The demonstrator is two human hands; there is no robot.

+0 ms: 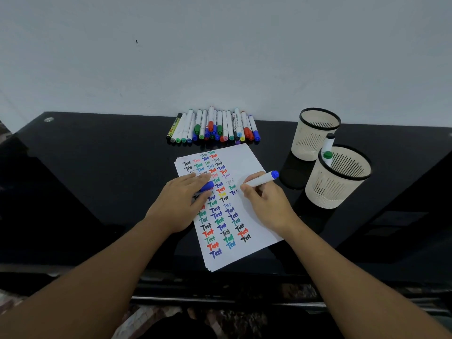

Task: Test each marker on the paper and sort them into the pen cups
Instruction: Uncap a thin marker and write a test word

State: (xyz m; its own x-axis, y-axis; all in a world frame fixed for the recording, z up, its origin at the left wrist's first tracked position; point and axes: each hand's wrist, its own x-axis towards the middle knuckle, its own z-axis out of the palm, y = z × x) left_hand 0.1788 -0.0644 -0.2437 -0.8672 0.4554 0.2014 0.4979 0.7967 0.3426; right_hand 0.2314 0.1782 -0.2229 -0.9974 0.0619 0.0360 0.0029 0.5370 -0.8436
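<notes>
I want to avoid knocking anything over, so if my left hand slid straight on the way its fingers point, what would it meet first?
Probably nothing nearby. The left hand lies flat on the paper with its fingers aimed up and right, across the written rows toward the far pen cup. That cup is likely first, though depth is hard to judge.

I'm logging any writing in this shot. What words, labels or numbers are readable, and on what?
"Test": handwritten many times in several colours on the paper.
Print on the yellow-and-black marker in the marker pile: too small to read.
Marks on the pile's cap ends: blurred.
Pen cups: no text visible.
</notes>
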